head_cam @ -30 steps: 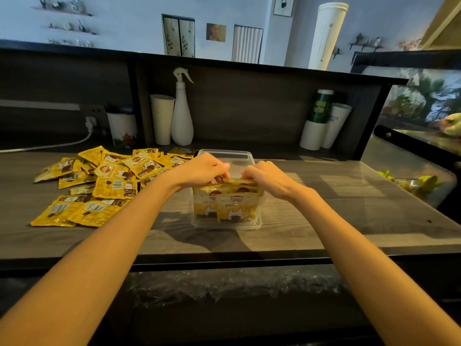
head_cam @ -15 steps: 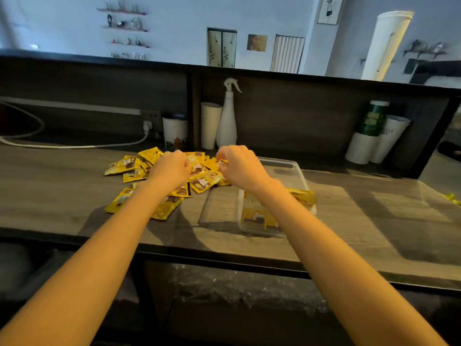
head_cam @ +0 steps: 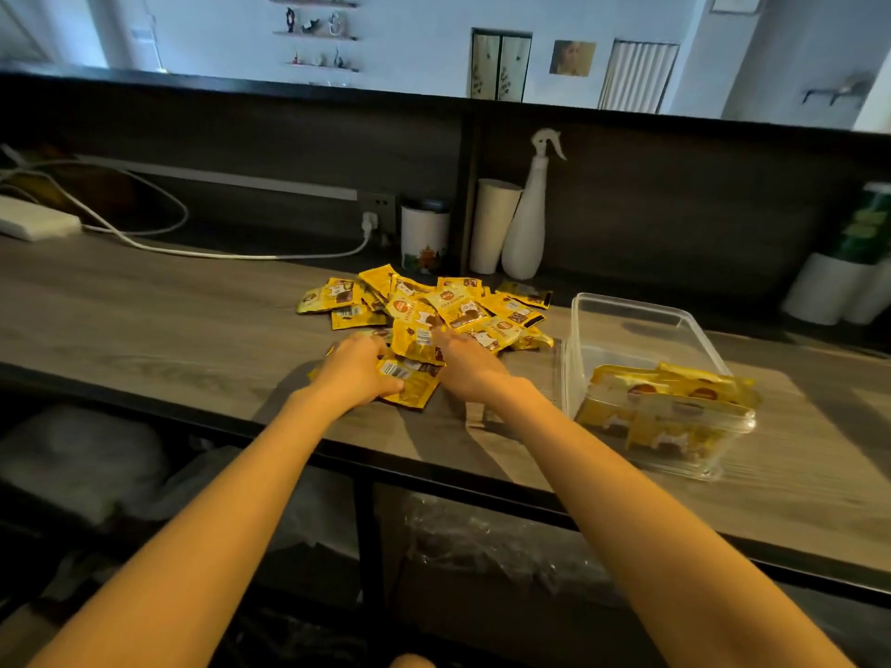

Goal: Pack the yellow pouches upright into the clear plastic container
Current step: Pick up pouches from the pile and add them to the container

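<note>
Two hands | left hand (head_cam: 359, 367), right hand (head_cam: 470, 366) on yellow pouches (head_cam: 453, 308) | container (head_cam: 627, 301) rightward

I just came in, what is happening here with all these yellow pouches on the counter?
A person is filling a clear plastic container. The left hand and the right hand are both on the loose pile of yellow pouches on the counter; whether either grips a pouch is unclear. The container stands right of the pile, with some packed pouches upright at its near end.
</note>
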{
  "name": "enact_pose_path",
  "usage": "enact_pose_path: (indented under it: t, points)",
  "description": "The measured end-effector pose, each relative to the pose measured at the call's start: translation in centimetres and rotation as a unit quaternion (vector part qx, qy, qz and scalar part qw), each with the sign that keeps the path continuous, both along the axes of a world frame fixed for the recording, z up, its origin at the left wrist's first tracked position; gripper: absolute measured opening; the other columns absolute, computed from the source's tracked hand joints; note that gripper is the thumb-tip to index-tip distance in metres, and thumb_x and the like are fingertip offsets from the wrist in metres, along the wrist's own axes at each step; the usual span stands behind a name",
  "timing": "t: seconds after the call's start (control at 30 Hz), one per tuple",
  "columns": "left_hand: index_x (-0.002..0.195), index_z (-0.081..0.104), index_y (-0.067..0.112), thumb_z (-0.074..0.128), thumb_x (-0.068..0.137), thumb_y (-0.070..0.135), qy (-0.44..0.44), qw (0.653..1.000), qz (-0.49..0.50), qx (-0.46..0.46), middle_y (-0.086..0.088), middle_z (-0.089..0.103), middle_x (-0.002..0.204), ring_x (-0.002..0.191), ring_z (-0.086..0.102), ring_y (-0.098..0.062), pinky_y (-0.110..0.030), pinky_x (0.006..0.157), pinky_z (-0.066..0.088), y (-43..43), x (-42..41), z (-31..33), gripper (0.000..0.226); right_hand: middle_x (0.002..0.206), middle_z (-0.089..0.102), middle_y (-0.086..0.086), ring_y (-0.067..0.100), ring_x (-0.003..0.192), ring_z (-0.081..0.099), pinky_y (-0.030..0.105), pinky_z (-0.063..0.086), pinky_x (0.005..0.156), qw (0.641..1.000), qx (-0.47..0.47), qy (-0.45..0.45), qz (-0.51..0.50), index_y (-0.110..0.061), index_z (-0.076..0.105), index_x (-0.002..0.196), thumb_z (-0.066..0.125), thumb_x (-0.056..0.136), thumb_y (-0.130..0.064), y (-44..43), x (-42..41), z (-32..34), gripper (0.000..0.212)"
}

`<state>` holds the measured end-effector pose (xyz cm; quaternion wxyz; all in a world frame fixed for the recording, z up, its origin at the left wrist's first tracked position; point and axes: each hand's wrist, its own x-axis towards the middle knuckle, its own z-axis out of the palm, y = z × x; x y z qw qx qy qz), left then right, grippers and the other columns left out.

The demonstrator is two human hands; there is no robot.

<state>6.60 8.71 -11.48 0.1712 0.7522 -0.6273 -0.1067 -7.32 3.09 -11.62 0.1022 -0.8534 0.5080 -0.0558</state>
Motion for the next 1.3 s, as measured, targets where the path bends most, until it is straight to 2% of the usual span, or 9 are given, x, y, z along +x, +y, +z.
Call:
enact_pose_path:
  t: [0.1, 0.3, 0.43, 0.6, 0.7, 0.8, 0.97, 1.13, 1.3]
  points:
    - [0.122, 0.058, 0.012, 0.065, 0.081, 0.040, 0.003, 0.998, -0.062, 0.011, -0.010, 0.052, 0.130, 0.118, 0.050, -0.025, -0.037, 0.094, 0.045, -0.2, -0.6, -0.2, 0.050, 0.147, 0.036, 0.017, 0.033, 0.135, 0.035, 0.041, 0.036, 0.105, 1.000, -0.004, 0.027, 0.011, -0.008, 0.024, 0.145, 0.042, 0.094, -0.005, -1.0, -0.1, -0.5, 0.055]
    - [0.135, 0.044, 0.014, 0.061, 0.073, 0.063, -0.107, 0.987, -0.098, 0.069, -0.007, 0.042, 0.141, 0.129, 0.040, -0.025, -0.039, 0.103, 0.040, -0.3, -1.2, -0.1, 0.080, 0.118, 0.060, 0.021, 0.038, 0.108, 0.056, 0.039, 0.043, 0.079, 0.988, -0.115, 0.095, 0.041, -0.001, 0.048, 0.122, 0.039, 0.096, -0.011, -1.0, -0.5, -0.5, 0.029]
    - [0.124, 0.051, 0.012, 0.061, 0.078, 0.050, -0.145, 0.983, -0.095, 0.067, -0.010, 0.051, 0.129, 0.117, 0.049, -0.028, -0.037, 0.089, 0.044, -0.7, -1.8, 0.3, 0.061, 0.115, 0.059, 0.020, 0.037, 0.107, 0.056, 0.036, 0.041, 0.074, 0.989, -0.122, 0.067, 0.044, -0.002, 0.051, 0.119, 0.044, 0.092, -0.010, -0.8, -1.0, -0.2, 0.029]
    - [0.116, 0.051, 0.007, 0.057, 0.080, 0.025, -0.171, 0.975, -0.120, 0.079, -0.016, 0.050, 0.122, 0.112, 0.049, -0.033, -0.039, 0.087, 0.045, -0.4, -1.8, 0.9, 0.041, 0.124, 0.045, 0.015, 0.034, 0.109, 0.052, 0.037, 0.044, 0.081, 0.997, -0.016, 0.067, 0.038, -0.006, 0.054, 0.115, 0.058, 0.083, -0.029, -0.6, -0.6, 0.3, 0.040]
    - [0.125, 0.048, 0.004, 0.051, 0.085, 0.015, -0.178, 0.976, -0.109, 0.069, -0.018, 0.047, 0.126, 0.118, 0.046, -0.035, -0.039, 0.090, 0.043, -0.2, -1.7, 0.5, 0.041, 0.118, 0.054, 0.017, 0.035, 0.107, 0.054, 0.033, 0.038, 0.072, 0.993, -0.062, 0.092, 0.050, -0.006, 0.053, 0.101, 0.054, 0.087, -0.022, -0.3, -0.3, 0.4, 0.022]
    - [0.127, 0.048, 0.006, 0.042, 0.090, 0.009, -0.173, 0.980, -0.094, 0.016, -0.019, 0.050, 0.128, 0.118, 0.047, -0.036, -0.041, 0.092, 0.042, -0.4, -1.3, -0.3, 0.038, 0.113, 0.060, 0.020, 0.036, 0.106, 0.056, 0.032, 0.035, 0.070, 0.984, -0.135, 0.106, 0.042, 0.000, 0.053, 0.110, 0.045, 0.092, -0.013, 0.2, -0.4, 0.3, 0.024]
    - [0.118, 0.060, 0.011, 0.040, 0.098, 0.021, -0.032, 0.995, -0.035, -0.090, -0.016, 0.062, 0.109, 0.101, 0.057, -0.034, -0.042, 0.078, 0.048, -1.0, -0.5, 0.1, 0.030, 0.105, 0.062, 0.019, 0.036, 0.095, 0.059, 0.035, 0.039, 0.067, 0.989, -0.138, -0.016, -0.046, 0.000, 0.059, 0.106, 0.044, 0.093, -0.010, 0.3, -0.6, 1.6, 0.023]
    - [0.071, 0.058, 0.003, 0.049, 0.093, 0.015, 0.227, 0.958, 0.026, -0.171, -0.009, 0.053, 0.067, 0.070, 0.060, -0.030, -0.033, 0.059, 0.039, -1.3, -0.9, 3.0, 0.026, 0.069, 0.053, 0.011, 0.028, 0.072, 0.053, 0.032, 0.041, 0.058, 0.968, -0.089, -0.202, -0.120, -0.002, 0.056, 0.066, 0.051, 0.088, -0.012, 0.7, -1.4, 4.8, 0.025]
    - [0.094, 0.065, 0.005, 0.054, 0.090, 0.011, 0.391, 0.897, -0.026, -0.203, -0.006, 0.063, 0.083, 0.078, 0.060, -0.017, -0.032, 0.069, 0.050, -0.7, -3.4, 6.5, 0.013, 0.085, 0.065, 0.014, 0.029, 0.088, 0.059, 0.038, 0.049, 0.071, 0.927, -0.107, -0.330, -0.144, -0.001, 0.066, 0.082, 0.059, 0.086, -0.015, 0.9, -4.0, 8.0, 0.016]
